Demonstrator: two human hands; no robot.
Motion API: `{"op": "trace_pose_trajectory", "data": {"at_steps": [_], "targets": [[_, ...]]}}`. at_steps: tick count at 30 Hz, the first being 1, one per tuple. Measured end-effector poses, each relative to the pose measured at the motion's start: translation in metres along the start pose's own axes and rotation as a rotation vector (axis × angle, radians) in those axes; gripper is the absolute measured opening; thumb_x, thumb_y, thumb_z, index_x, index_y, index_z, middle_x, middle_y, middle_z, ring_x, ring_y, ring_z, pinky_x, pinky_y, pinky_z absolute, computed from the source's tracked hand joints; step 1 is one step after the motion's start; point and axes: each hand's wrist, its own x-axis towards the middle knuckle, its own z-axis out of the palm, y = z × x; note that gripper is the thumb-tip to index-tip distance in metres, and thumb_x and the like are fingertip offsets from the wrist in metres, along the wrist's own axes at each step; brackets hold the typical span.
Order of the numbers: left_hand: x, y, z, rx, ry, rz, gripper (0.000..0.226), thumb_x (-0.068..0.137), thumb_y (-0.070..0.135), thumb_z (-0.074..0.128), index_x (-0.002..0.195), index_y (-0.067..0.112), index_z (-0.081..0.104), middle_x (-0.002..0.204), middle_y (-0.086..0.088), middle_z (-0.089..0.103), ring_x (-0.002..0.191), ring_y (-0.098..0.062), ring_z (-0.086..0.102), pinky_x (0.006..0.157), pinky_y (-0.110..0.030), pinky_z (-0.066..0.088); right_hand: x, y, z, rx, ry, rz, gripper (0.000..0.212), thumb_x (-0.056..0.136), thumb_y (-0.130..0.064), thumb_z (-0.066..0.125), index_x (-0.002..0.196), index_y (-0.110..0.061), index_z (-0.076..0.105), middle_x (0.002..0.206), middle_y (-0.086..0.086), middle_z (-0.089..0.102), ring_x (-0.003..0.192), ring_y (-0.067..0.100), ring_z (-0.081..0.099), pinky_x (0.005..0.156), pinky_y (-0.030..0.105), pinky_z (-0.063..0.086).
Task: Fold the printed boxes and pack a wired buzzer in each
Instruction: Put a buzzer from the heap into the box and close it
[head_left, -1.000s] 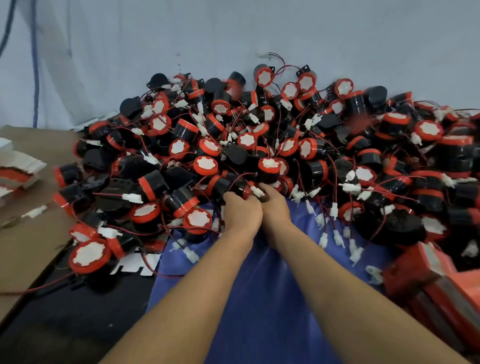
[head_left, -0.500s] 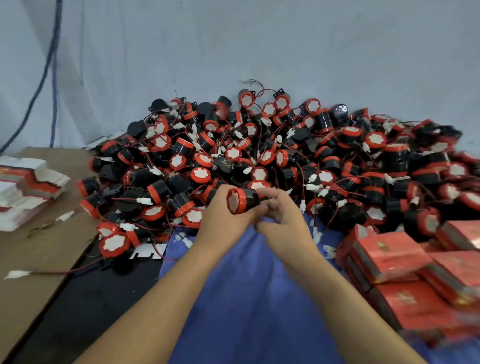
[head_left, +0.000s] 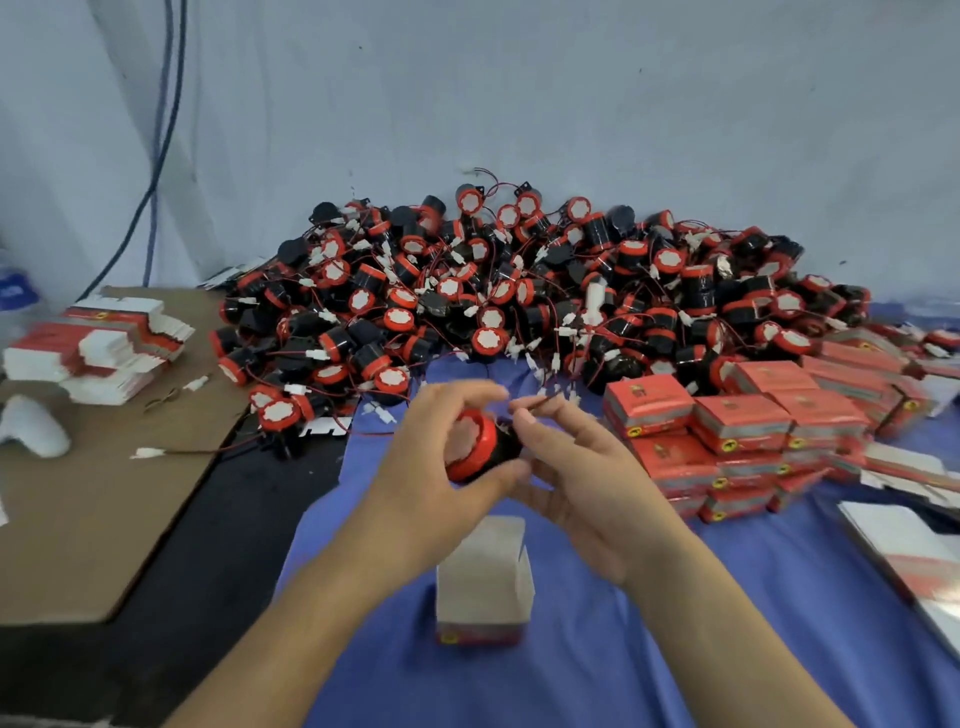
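Now, your left hand (head_left: 431, 462): thumb and fingers curled round the buzzer (head_left: 480, 449), red rim facing you.
Your right hand (head_left: 582, 483): fingertips pinch the thin wire (head_left: 535, 402) at the buzzer's black rear; motion blur hides the finer detail.
Buzzer position: held in the air, above the open box (head_left: 483, 587).
Open box: upright on the blue cloth (head_left: 727, 623), flaps raised.
Buzzer pile (head_left: 519, 291): heaped against the wall.
Packed boxes (head_left: 743, 421): stacked right of your hands.
Flat blanks (head_left: 98, 348): far left, on cardboard.

Blue cloth (head_left: 623, 654) under buzzer heap (head_left: 519, 291), boxes (head_left: 743, 415) (one open)
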Motion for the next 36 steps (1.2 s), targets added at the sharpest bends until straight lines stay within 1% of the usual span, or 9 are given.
{"op": "trace_pose_trajectory", "data": {"at_steps": [3,7,11,15,20,24,27,32,36], "targets": [[-0.024,-0.004,-0.004,-0.009,0.063,-0.110,0.070,0.065,0.035,0.096,0.114,0.038,0.046,0.117,0.018,0.054,0.111,0.003,0.056,0.087,-0.014,0.048,-0.022,0.001,-0.002,-0.100,0.133,-0.139,0.005,0.099,-0.016,0.064,0.096,-0.015,0.069,0.079,-0.004,0.066,0.080,0.016,0.064,0.076,0.027,0.057],[-0.046,-0.017,-0.006,0.045,-0.014,-0.161,0.060,0.062,0.036,0.098,0.104,0.037,0.055,0.107,0.024,0.061,0.105,0.003,0.060,0.084,-0.016,0.050,-0.043,0.002,-0.012,-0.335,0.297,-0.313,0.008,0.101,-0.009,0.061,0.099,-0.007,0.068,0.078,0.001,0.067,0.073,0.013,0.068,0.075,0.023,0.057],[-0.062,-0.035,0.008,0.260,-0.098,-0.055,0.057,0.066,0.032,0.094,0.112,0.034,0.061,0.111,0.026,0.058,0.110,-0.003,0.049,0.091,-0.025,0.043,-0.052,0.014,-0.006,-0.654,0.320,-0.321,0.015,0.101,-0.011,0.061,0.091,-0.023,0.063,0.074,-0.001,0.070,0.075,0.023,0.072,0.070,0.039,0.060],[-0.074,-0.059,0.016,0.528,-0.092,0.112,0.056,0.069,0.022,0.091,0.120,0.021,0.067,0.130,0.017,0.058,0.112,-0.023,0.056,0.094,-0.038,0.046,-0.052,0.040,0.004,-1.058,0.266,-0.347,0.028,0.097,-0.014,0.056,0.078,-0.030,0.043,0.065,-0.001,0.057,0.063,0.025,0.054,0.058,0.047,0.047],[-0.086,-0.067,0.026,0.334,-0.174,0.018,0.029,0.098,0.037,0.057,0.127,0.040,0.057,0.114,0.016,0.071,0.107,-0.017,0.067,0.085,-0.041,0.057,-0.046,0.064,0.011,-1.460,0.110,-0.312,0.018,0.098,-0.020,0.048,0.083,-0.021,0.039,0.083,0.002,0.056,0.073,0.030,0.050,0.060,0.037,0.030],[-0.105,-0.075,0.032,0.767,-0.112,0.228,0.036,0.096,0.032,0.058,0.131,0.028,0.061,0.126,0.010,0.060,0.108,-0.013,0.051,0.085,-0.035,0.053,-0.044,0.067,0.012,-1.647,0.064,-0.286,0.014,0.099,-0.020,0.049,0.104,-0.015,0.061,0.106,0.005,0.057,0.091,0.032,0.059,0.066,0.036,0.038],[-0.115,-0.082,0.039,0.819,-0.172,0.207,0.050,0.089,0.022,0.066,0.138,0.029,0.059,0.119,0.006,0.057,0.105,-0.021,0.055,0.082,-0.034,0.047,-0.042,0.067,0.019,-1.702,0.035,-0.259,0.012,0.096,-0.016,0.054,0.106,-0.016,0.060,0.111,0.002,0.057,0.102,0.026,0.056,0.071,0.035,0.043],[-0.114,-0.085,0.044,0.841,-0.122,0.114,0.052,0.076,0.016,0.081,0.123,0.034,0.069,0.114,0.002,0.063,0.104,-0.025,0.059,0.081,-0.037,0.047,-0.031,0.063,0.029,-1.553,0.113,-0.179,0.020,0.087,-0.007,0.051,0.077,-0.017,0.037,0.077,-0.002,0.040,0.065,0.020,0.038,0.051,0.029,0.024],[-0.114,-0.088,0.054,0.774,-0.017,0.116,0.050,0.066,0.010,0.088,0.108,0.032,0.071,0.113,-0.005,0.065,0.097,-0.029,0.063,0.071,-0.041,0.051,-0.022,0.071,0.036,-1.507,0.166,-0.152,0.022,0.093,-0.008,0.050,0.081,-0.017,0.033,0.084,0.000,0.042,0.070,0.023,0.041,0.049,0.026,0.021]]}}
